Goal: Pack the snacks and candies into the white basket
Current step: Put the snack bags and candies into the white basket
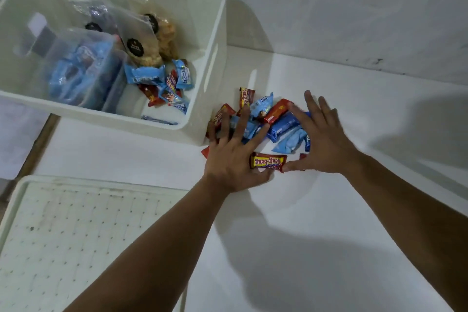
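Snacks and candies (272, 119) lie heaped on the white table (329, 210), just at four o'clock of the white basket (215, 33), which already holds wrapped candies (164, 83) and cracker bags (152, 40). Your left hand (233, 157) and right hand (321, 139) flank the heap, fingers spread and straight, grasping nothing. A red bar (268, 161) sits between your thumbs.
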